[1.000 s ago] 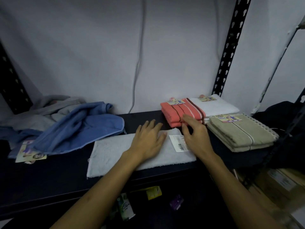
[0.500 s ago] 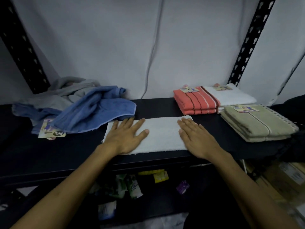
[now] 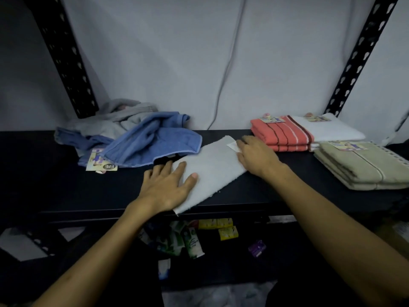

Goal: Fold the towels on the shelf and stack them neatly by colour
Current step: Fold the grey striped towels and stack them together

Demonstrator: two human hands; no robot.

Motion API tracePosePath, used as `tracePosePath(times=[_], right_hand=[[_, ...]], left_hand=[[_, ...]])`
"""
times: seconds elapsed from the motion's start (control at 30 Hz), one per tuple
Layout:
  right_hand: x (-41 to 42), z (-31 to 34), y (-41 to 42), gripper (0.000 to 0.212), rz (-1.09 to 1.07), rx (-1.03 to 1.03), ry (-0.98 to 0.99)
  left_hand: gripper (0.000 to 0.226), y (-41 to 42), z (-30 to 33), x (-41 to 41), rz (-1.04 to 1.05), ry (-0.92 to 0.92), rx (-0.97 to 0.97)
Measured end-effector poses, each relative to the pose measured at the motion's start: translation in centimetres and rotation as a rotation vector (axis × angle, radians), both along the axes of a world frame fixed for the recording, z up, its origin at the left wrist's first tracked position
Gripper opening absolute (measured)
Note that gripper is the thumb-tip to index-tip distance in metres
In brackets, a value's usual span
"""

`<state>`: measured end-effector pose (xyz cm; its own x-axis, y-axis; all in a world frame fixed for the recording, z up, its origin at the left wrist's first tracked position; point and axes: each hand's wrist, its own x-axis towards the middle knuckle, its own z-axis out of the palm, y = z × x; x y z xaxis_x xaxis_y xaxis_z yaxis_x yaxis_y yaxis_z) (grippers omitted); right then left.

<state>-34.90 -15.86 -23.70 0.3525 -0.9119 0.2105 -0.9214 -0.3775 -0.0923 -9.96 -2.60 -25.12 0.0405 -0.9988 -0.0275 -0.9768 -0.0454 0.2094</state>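
Your left hand (image 3: 164, 187) lies flat with fingers spread on the near-left end of the white towel (image 3: 210, 171), and your right hand (image 3: 257, 157) rests on its far-right end, fingers at the paper label (image 3: 232, 144); whether those fingers pinch the label or only press it you cannot tell from here. The towel sits between your hands, folded into a long strip and turned at an angle, its near corner at the front lip of the shelf (image 3: 66, 191). Beyond your right hand, three towels already lie folded: a coral towel (image 3: 280, 136), a white folded towel (image 3: 332, 132) behind it, and a beige towel (image 3: 363, 165) nearest your right forearm. Beyond your left hand, the blue towel (image 3: 152, 142) and grey towel (image 3: 119, 120) are heaped unfolded. By my reckoning you are roughly midway: finish this strip, stack it with the white one, then tackle the heap.
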Motion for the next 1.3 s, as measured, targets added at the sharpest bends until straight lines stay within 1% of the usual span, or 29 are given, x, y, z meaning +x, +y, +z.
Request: tracePosePath(times=[0.07,0.1,0.13,0.2,0.27,0.3,0.37,0.47,0.57,0.6,0.67,0.7,0.73,0.77,0.8,0.9,0.93,0.97,1.0,1.03,1.1,1.17,1.23,1.3], right_hand=[[2.0,-0.2,1.4,0.030,-0.034,-0.019,-0.096],[2.9,-0.7,2.3,0.032,-0.026,0.021,-0.150],[3.5,-1.3,3.2,0.038,-0.011,0.096,-0.179],[3.7,-2.4,3.9,0.053,0.029,0.181,-0.093],[2.9,-2.4,3.5,0.061,0.082,0.192,-0.041],[2.4,-2.3,2.9,0.062,0.116,0.202,-0.034],[1.4,-1.8,1.8,0.063,0.168,0.230,0.003],[0.0,-1.0,0.1,0.063,0.212,0.209,0.070],[-0.8,-0.2,-0.7,0.058,0.206,0.007,0.156],[-0.9,0.0,-0.4,0.051,0.197,-0.056,0.114],[-1.2,-0.1,1.5,0.026,0.200,-0.135,-0.058],[-1.4,-0.3,3.1,0.026,0.226,-0.159,-0.144],[-1.8,-0.5,4.9,0.033,0.258,-0.144,-0.216],[-2.5,-0.7,6.9,0.037,0.286,-0.101,-0.286],[-3.3,-1.1,8.9,0.040,0.306,-0.040,-0.365],[-5.8,-2.6,14.3,0.039,0.284,0.175,-0.622],[-6.3,-3.2,15.6,0.041,0.290,0.210,-0.660],[-6.6,-3.9,16.4,0.049,0.304,0.203,-0.645],[-6.7,-4.6,16.7,0.056,0.316,0.156,-0.594],[-6.6,-5.3,16.6,0.058,0.317,0.080,-0.548],[-6.2,-6.0,15.9,0.048,0.276,-0.067,-0.569],[-5.8,-5.9,15.4,0.034,0.242,-0.165,-0.622],[-5.4,-5.4,15.4,0.029,0.239,-0.205,-0.643],[-5.3,-4.9,15.7,0.025,0.232,-0.179,-0.689]], left_hand=[[0.066,0.9,0.3,0.1,-0.045,0.045,-0.039],[0.061,1.4,0.3,0.2,-0.072,0.074,-0.058],[0.056,1.8,0.4,0.3,-0.100,0.112,-0.065],[0.049,2.4,0.4,0.5,-0.157,0.204,-0.072],[0.048,2.6,0.3,0.4,-0.197,0.270,-0.079],[0.049,2.7,0.3,0.3,-0.206,0.273,-0.087],[0.051,2.8,0.3,-0.4,-0.220,0.210,-0.100],[0.055,2.7,-0.1,-1.7,-0.265,0.132,-0.056],[0.061,2.9,-0.7,-2.6,-0.312,0.143,-0.072],[0.066,3.0,-0.9,-2.6,-0.330,0.144,-0.097],[0.080,3.3,-1.3,-2.2,-0.378,0.145,-0.130],[0.088,3.4,-1.5,-1.8,-0.408,0.134,-0.142],[0.091,3.4,-1.7,-1.4,-0.437,0.112,-0.167],[0.089,3.3,-2.0,-1.1,-0.461,0.096,-0.207],[0.083,3.2,-2.4,-0.9,-0.474,0.104,-0.259],[0.062,3.1,-3.2,-1.1,-0.485,0.205,-0.408],[0.059,3.1,-3.4,-1.3,-0.496,0.216,-0.454],[0.056,3.2,-3.7,-1.4,-0.502,0.222,-0.497],[0.052,3.4,-3.8,-1.5,-0.502,0.232,-0.526],[0.049,3.5,-3.9,-1.6,-0.498,0.248,-0.537],[0.041,3.7,-3.9,-1.8,-0.503,0.263,-0.553],[0.031,3.8,-3.8,-2.0,-0.520,0.248,-0.625],[0.023,3.9,-3.3,-2.1,-0.519,0.226,-0.696],[0.020,3.9,-2.5,-2.0,-0.507,0.194,-0.736]])
